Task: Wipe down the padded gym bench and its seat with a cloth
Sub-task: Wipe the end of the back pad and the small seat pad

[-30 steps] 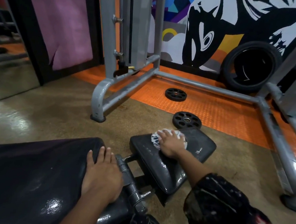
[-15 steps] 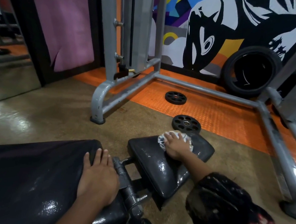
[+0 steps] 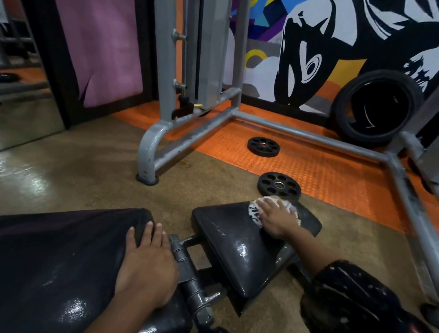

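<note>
Two pads make up the job, and the work sits on the smaller one right now. The right hand [image 3: 277, 220] presses a white patterned cloth [image 3: 260, 209] flat onto the seat [image 3: 235, 237], close to its far edge, near the far right corner. Its grip is spread: the fingers lie fairly straight over the bunched cloth, pushing down on it, not pinching it. The left hand [image 3: 147, 264] rests palm down on the near end of the long back pad [image 3: 43, 256], fingers straight and together, right beside the metal hinge [image 3: 189, 273] that joins the two pads; it holds nothing and seems only to steady the body.

As a judgement, the seat is partway done. Its near and middle surface shines with wet-looking streaks, which suggests the cloth has covered that part, while the far edge under and past the hand looks like the strip being treated now. The far right corner and the side edges of the seat may be left. The back pad also shows glossy patches near the left wrist, but whether that is wiping or just room light I cannot tell, so it may be all or partly to do. Two weight plates [image 3: 279, 186] lie on the floor just beyond the seat, apart from it
</note>
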Action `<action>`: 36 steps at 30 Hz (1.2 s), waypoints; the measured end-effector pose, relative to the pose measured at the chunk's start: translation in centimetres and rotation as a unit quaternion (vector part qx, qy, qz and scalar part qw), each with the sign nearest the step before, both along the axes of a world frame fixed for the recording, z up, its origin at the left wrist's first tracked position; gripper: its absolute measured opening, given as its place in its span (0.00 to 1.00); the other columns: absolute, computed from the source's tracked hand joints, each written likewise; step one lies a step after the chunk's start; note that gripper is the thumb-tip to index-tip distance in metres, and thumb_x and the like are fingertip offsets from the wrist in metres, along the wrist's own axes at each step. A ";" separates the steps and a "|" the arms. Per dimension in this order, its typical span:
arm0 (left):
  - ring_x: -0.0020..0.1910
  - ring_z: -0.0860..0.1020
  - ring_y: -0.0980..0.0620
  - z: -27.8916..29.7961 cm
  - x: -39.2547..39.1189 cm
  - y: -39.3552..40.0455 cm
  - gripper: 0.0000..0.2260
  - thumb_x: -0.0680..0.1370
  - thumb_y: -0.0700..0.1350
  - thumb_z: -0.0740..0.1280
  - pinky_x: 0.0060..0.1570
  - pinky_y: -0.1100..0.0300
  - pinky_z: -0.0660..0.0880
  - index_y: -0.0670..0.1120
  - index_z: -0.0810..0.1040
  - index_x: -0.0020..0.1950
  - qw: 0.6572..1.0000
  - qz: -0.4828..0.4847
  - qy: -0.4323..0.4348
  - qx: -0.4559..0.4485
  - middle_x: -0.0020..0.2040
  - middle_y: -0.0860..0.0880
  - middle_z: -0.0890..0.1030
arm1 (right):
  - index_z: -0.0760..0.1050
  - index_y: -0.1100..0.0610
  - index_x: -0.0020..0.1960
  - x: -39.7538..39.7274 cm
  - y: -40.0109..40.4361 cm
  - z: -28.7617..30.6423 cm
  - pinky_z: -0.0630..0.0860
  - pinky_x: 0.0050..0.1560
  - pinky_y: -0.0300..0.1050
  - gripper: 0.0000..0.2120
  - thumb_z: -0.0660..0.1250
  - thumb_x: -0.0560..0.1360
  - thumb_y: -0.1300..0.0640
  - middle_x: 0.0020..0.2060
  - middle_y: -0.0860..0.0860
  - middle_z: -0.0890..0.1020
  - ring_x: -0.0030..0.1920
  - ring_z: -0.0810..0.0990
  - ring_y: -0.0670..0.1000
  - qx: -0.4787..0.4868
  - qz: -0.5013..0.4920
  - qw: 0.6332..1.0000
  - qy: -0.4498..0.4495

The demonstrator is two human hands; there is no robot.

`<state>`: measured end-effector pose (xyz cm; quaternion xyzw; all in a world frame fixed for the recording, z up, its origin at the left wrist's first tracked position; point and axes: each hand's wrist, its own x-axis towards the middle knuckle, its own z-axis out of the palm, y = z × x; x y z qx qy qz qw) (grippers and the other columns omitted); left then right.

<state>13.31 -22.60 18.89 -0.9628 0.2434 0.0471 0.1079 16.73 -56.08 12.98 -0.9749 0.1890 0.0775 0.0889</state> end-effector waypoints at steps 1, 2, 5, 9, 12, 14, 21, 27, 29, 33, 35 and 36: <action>0.76 0.40 0.44 -0.1 0.0 0.2 0.27 0.81 0.51 0.44 0.72 0.39 0.40 0.39 0.44 0.76 1.000 0.000 0.005 0.009 0.78 0.43 0.44 | 0.51 0.42 0.77 -1.1 0.9 -0.1 0.45 0.73 0.64 0.23 0.44 0.82 0.44 0.78 0.45 0.50 0.77 0.45 0.55 -0.004 0.034 0.999 -0.008; 0.76 0.40 0.44 -0.2 -0.1 0.3 0.27 0.81 0.51 0.45 0.72 0.39 0.40 0.39 0.44 0.76 1.000 0.001 0.010 0.016 0.78 0.43 0.43 | 0.52 0.42 0.77 -2.3 1.3 -0.4 0.44 0.73 0.61 0.23 0.44 0.82 0.44 0.78 0.45 0.51 0.77 0.46 0.54 -0.002 0.060 0.998 -0.022; 0.76 0.40 0.43 -0.1 0.1 -0.3 0.27 0.82 0.51 0.47 0.72 0.39 0.40 0.40 0.43 0.77 0.999 0.019 0.040 -0.011 0.78 0.43 0.44 | 0.52 0.41 0.76 -5.5 -0.4 -0.6 0.44 0.73 0.56 0.22 0.46 0.82 0.44 0.77 0.42 0.52 0.77 0.46 0.49 0.022 0.096 0.994 -0.044; 0.77 0.43 0.45 0.2 0.2 -4.0 0.33 0.80 0.60 0.49 0.73 0.42 0.43 0.41 0.45 0.77 0.989 0.012 0.097 -0.109 0.78 0.43 0.46 | 0.53 0.43 0.76 -4.6 -4.3 -1.0 0.50 0.74 0.59 0.27 0.41 0.79 0.37 0.77 0.46 0.53 0.77 0.49 0.51 0.026 0.017 0.998 -0.051; 0.77 0.44 0.43 -1.1 -1.3 -7.0 0.43 0.75 0.68 0.54 0.73 0.42 0.44 0.38 0.44 0.76 0.982 -0.003 0.166 -0.093 0.78 0.41 0.46 | 0.51 0.43 0.77 -1.8 -4.0 -1.3 0.51 0.72 0.64 0.25 0.43 0.80 0.41 0.78 0.46 0.52 0.77 0.49 0.55 0.005 -0.079 0.996 -0.029; 0.77 0.45 0.43 -2.1 -1.5 -8.4 0.51 0.70 0.71 0.59 0.73 0.45 0.47 0.38 0.44 0.76 0.977 -0.005 0.196 -0.081 0.78 0.40 0.47 | 0.52 0.43 0.77 -0.3 -2.5 -0.8 0.47 0.71 0.65 0.24 0.45 0.81 0.44 0.78 0.46 0.51 0.77 0.48 0.56 0.012 -0.086 0.996 -0.033; 0.75 0.42 0.37 -3.1 0.0 -11.1 0.61 0.63 0.73 0.65 0.72 0.43 0.48 0.36 0.37 0.75 0.977 0.009 0.207 -0.043 0.76 0.35 0.44 | 0.51 0.39 0.76 -4.7 -4.1 -1.8 0.46 0.75 0.58 0.28 0.41 0.77 0.33 0.76 0.40 0.52 0.77 0.45 0.48 0.036 0.041 0.995 -0.083; 0.73 0.30 0.42 -5.4 -0.1 -9.8 0.55 0.66 0.76 0.54 0.72 0.40 0.40 0.43 0.26 0.72 0.966 -0.012 0.238 -0.099 0.73 0.39 0.27 | 0.51 0.47 0.77 -0.3 -2.8 -1.4 0.46 0.71 0.69 0.30 0.43 0.75 0.41 0.78 0.48 0.46 0.77 0.44 0.58 0.025 -0.111 0.993 -0.004; 0.72 0.28 0.42 -5.4 0.5 -10.3 0.55 0.66 0.77 0.53 0.72 0.39 0.38 0.44 0.24 0.71 0.963 -0.024 0.246 -0.107 0.72 0.40 0.25 | 0.50 0.44 0.77 -0.7 -0.1 -0.2 0.44 0.71 0.66 0.24 0.46 0.81 0.46 0.78 0.46 0.48 0.77 0.43 0.56 0.020 -0.091 0.994 -0.053; 0.71 0.26 0.44 -6.2 0.6 -9.8 0.55 0.66 0.77 0.54 0.70 0.40 0.37 0.45 0.24 0.70 0.959 -0.027 0.253 -0.125 0.71 0.42 0.24 | 0.51 0.41 0.76 -6.8 2.9 -1.0 0.44 0.73 0.61 0.22 0.46 0.82 0.46 0.77 0.43 0.50 0.77 0.44 0.51 0.019 0.036 0.995 -0.086; 0.71 0.26 0.44 -6.3 0.8 -9.7 0.55 0.66 0.76 0.55 0.70 0.39 0.37 0.45 0.22 0.69 0.956 -0.031 0.261 -0.132 0.70 0.42 0.22 | 0.49 0.40 0.76 -9.4 1.9 -1.2 0.45 0.74 0.59 0.23 0.46 0.82 0.45 0.77 0.42 0.49 0.77 0.43 0.49 0.028 0.058 0.994 -0.092; 0.71 0.26 0.45 -6.2 0.8 -9.7 0.55 0.66 0.76 0.55 0.70 0.39 0.37 0.46 0.22 0.69 0.955 -0.035 0.263 -0.136 0.69 0.43 0.22 | 0.49 0.40 0.76 -9.8 0.9 -1.1 0.45 0.75 0.59 0.23 0.46 0.82 0.45 0.77 0.42 0.49 0.77 0.44 0.49 0.019 0.048 0.994 -0.094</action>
